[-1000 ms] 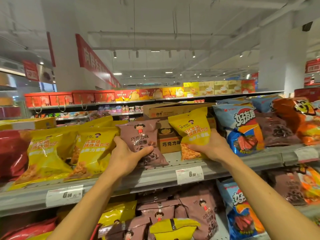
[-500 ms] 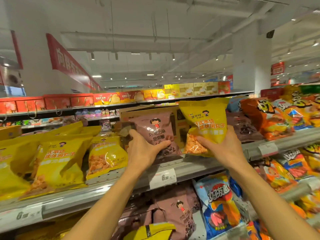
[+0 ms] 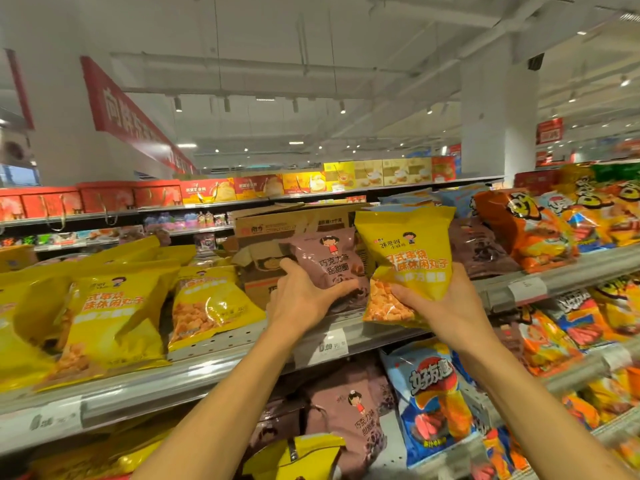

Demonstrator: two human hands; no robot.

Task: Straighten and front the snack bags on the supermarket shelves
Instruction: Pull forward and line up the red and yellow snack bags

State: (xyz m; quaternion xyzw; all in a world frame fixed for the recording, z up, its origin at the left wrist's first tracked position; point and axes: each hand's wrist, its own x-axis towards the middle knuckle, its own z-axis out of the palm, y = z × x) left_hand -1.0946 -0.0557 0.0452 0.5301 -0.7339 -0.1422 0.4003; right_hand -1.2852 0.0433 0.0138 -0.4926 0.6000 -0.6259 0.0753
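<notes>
My left hand (image 3: pixel 301 299) grips the lower part of a brown chocolate snack bag (image 3: pixel 329 261), held upright over the top shelf (image 3: pixel 194 379). My right hand (image 3: pixel 440 306) grips a yellow snack bag (image 3: pixel 408 251) by its lower edge, upright and just right of the brown one, out in front of the shelf rail. More yellow bags (image 3: pixel 114 313) lean back on the shelf to the left, one (image 3: pixel 207 303) nearest my left hand. Brown bags (image 3: pixel 481 251) lie on the shelf behind the held yellow bag.
A torn cardboard carton (image 3: pixel 273 230) stands behind the held bags. Orange and blue snack bags (image 3: pixel 530 226) fill the shelf at right. The lower shelf holds brown (image 3: pixel 346 417), blue (image 3: pixel 429 396) and yellow (image 3: pixel 298 459) bags. Price tags (image 3: pixel 332 344) hang on the rail.
Both hands have carried their bags rightward along the shelf and lifted them a little. The row of yellow bags now lies further to my left.
</notes>
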